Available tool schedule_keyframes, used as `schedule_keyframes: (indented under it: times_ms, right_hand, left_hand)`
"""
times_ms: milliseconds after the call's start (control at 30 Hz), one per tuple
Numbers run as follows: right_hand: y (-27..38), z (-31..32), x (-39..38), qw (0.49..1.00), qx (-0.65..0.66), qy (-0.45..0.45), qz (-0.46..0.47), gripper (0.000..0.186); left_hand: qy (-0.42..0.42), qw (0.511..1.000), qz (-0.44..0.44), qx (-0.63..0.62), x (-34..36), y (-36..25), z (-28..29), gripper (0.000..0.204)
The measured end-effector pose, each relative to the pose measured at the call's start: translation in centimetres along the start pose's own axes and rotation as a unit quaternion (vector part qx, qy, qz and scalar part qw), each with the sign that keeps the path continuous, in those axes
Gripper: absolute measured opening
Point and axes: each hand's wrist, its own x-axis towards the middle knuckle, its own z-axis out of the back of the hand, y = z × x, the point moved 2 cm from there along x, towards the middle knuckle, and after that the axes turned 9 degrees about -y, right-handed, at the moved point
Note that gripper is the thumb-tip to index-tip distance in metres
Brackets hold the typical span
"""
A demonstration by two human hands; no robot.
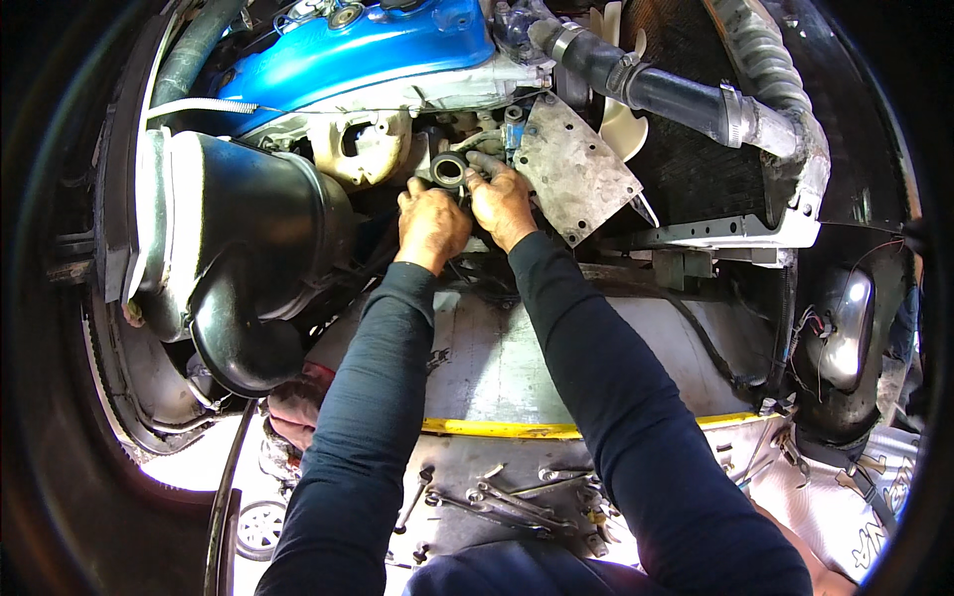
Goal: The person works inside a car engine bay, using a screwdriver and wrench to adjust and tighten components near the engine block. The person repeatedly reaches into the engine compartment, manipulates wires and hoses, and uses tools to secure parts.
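Observation:
Both of my hands are together in the engine bay, below the blue engine cover [368, 50]. Between them is a black ring with a pale inner rim, which looks like a roll of black tape [448, 170]. My right hand [504, 204] is closed at the ring's right side, thumb and fingertips against it. Just below and left of the ring, my left hand [434, 226] is closed with curled fingers; what they grip is hidden. A scuffed metal plate with holes [574, 169] stands right of my right hand. Left of the ring is a beige cast metal part [360, 147].
A large black air housing [268, 209] fills the left side. At the upper right, a thick hose [676, 99] with clamps runs past the fan [623, 129] and radiator [686, 60]. Several wrenches [517, 507] lie on a surface below the yellow-edged metal panel [497, 358].

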Motion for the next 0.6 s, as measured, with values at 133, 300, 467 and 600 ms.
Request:
schedule_keyframes:
  times_ms: [133, 300, 467, 600]
  right_hand:
    - [-1.2, -0.6, 0.7, 0.987, 0.099, 0.109, -0.062, 0.031]
    - [-2.7, -1.1, 1.5, 0.950, 0.247, 0.155, -0.113, 0.034]
    - [-3.6, -2.0, 0.5, 0.995, -0.050, 0.042, -0.070, 0.031]
    - [-2.8, -2.4, 0.6, 0.972, -0.023, 0.169, -0.163, 0.026]
  left_hand:
    - [-0.151, 0.988, -0.039, 0.014, -1.2, -1.3, 0.1, 0.036]
    - [-0.078, 0.992, -0.074, -0.063, 0.5, 0.0, 0.4, 0.039]
    - [-0.101, 0.991, -0.020, -0.083, 1.4, 0.5, 1.4, 0.040]
    - [-0.103, 0.993, -0.004, -0.064, 1.5, 0.4, 2.4, 0.039]
